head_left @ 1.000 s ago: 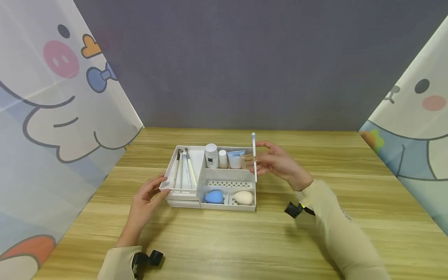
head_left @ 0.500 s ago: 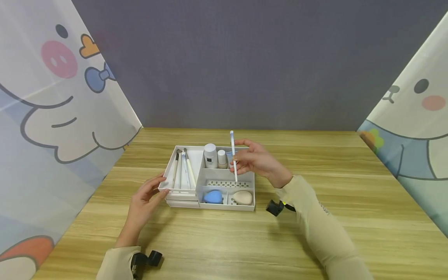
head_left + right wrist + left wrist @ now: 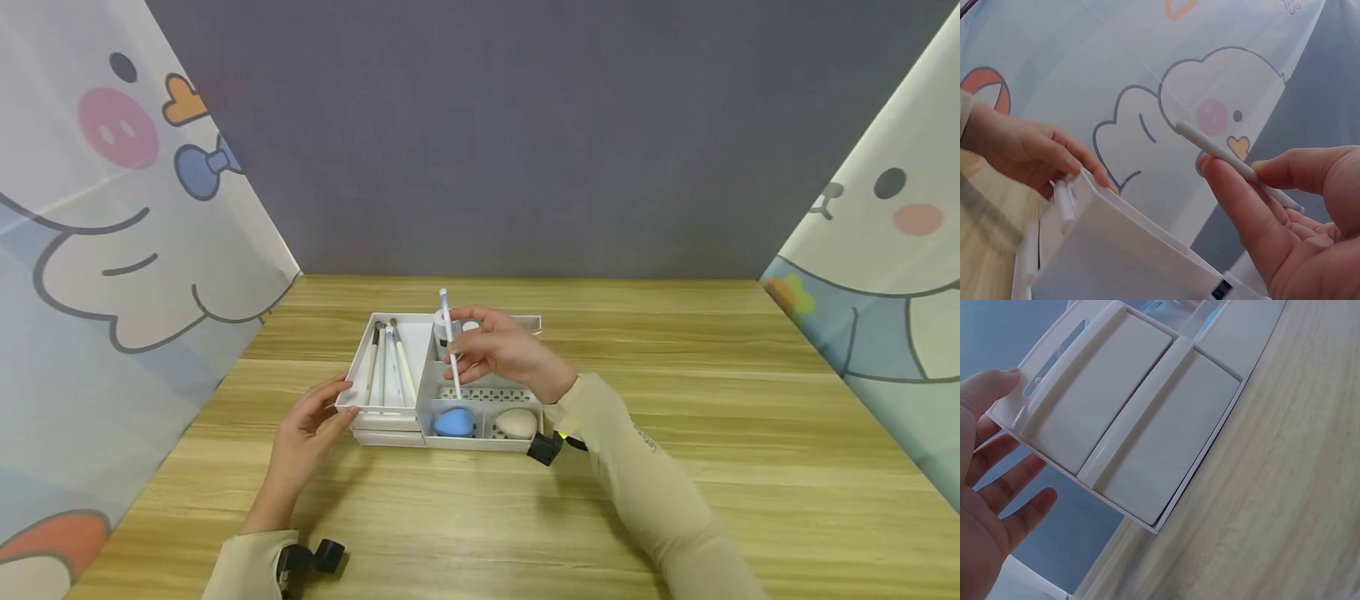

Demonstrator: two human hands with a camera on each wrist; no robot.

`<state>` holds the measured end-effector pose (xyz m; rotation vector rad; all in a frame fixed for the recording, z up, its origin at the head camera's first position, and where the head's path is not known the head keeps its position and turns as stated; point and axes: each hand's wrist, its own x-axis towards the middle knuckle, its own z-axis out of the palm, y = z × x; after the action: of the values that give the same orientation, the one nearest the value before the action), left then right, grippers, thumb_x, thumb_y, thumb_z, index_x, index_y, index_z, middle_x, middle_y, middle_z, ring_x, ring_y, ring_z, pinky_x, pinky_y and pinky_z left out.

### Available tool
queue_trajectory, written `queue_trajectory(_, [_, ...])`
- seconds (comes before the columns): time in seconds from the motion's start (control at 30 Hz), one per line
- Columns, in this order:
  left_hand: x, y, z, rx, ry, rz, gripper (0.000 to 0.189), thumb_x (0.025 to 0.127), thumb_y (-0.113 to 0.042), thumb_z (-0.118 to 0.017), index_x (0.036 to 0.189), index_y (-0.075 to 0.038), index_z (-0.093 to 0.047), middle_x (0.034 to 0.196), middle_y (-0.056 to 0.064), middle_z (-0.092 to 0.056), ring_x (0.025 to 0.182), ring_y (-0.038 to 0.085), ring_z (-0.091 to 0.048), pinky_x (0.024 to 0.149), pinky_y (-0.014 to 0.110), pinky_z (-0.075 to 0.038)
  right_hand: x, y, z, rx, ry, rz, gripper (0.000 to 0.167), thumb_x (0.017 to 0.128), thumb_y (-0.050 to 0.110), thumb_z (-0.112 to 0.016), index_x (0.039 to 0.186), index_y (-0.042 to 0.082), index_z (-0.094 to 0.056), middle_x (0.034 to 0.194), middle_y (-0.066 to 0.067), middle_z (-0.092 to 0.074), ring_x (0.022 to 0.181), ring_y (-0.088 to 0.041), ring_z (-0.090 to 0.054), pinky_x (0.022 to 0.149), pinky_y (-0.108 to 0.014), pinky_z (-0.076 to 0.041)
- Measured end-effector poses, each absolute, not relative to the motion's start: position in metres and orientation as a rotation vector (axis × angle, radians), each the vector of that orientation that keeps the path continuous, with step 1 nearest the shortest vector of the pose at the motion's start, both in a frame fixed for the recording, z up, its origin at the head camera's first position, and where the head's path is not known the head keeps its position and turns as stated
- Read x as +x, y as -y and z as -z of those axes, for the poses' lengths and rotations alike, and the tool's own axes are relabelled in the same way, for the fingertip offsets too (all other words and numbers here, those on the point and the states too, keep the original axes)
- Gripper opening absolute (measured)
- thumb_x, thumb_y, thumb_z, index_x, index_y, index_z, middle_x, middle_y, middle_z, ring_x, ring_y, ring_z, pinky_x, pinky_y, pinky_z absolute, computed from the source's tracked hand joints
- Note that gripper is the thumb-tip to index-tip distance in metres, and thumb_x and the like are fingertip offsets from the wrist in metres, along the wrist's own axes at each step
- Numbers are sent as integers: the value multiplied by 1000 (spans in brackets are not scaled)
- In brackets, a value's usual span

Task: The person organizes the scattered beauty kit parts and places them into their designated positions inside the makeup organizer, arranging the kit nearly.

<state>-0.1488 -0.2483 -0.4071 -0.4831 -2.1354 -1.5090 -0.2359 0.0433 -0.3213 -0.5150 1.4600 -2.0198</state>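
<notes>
A white makeup organizer [image 3: 483, 444] stands on the table. My left hand [image 3: 303, 429] grips its front left corner, thumb on the front wall and fingers behind; two drawers [image 3: 1172, 431] show below in the left wrist view. My right hand [image 3: 510, 346] pinches a slim white pencil-like stick [image 3: 1216, 148] between thumb and fingers, above the organizer's middle. One end of the stick is pale blue. Several makeup brushes [image 3: 405, 367] lie in the left tray. A blue makeup sponge [image 3: 453, 422] and a cream makeup sponge [image 3: 517, 423] sit in the front compartments.
Behind the right hand, a white bottle [image 3: 440, 332] and a small white cap [image 3: 470, 326] partly show in the back compartment. The wooden table [image 3: 675, 333] ends at a grey panel [image 3: 487, 150]. Cartoon-printed sheets [image 3: 180, 267] hang at both sides.
My right hand has carried the white stick leftward from the organizer's right edge to above its middle, now covering the tubes behind. My left hand stays on the corner.
</notes>
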Motion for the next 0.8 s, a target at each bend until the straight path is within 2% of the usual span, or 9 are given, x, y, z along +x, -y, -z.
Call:
queue_trajectory(0.17, [-149, 249, 407, -488, 2122, 1521, 37, 80, 24, -67, 115, 12, -64, 130, 13, -62, 109, 3, -61, 87, 14, -51, -238, -27, 319, -503, -1459, 1974, 62, 95, -13, -48, 151, -3, -23, 75, -12, -68, 65, -21, -71, 60, -32, -61])
queue_trajectory(0.57, [-148, 248, 405, -497, 2123, 1522, 38, 79, 25, -66, 116, 13, -64, 130, 12, -62, 110, 3, -61, 87, 14, -51, -245, 9, 324, -402, -1530, 1930, 59, 94, -12, -56, 147, 1, -34, 78, -16, -70, 66, -22, -71, 66, -37, -62])
queue_trajectory(0.8, [-149, 248, 405, -482, 2129, 1529, 38, 80, 24, -66, 116, 13, -64, 130, 10, -62, 109, 3, -61, 87, 14, -51, -249, 25, 325, -390, -1566, 1920, 55, 94, -12, -57, 143, -1, -37, 77, -15, -69, 64, -22, -70, 67, -39, -62])
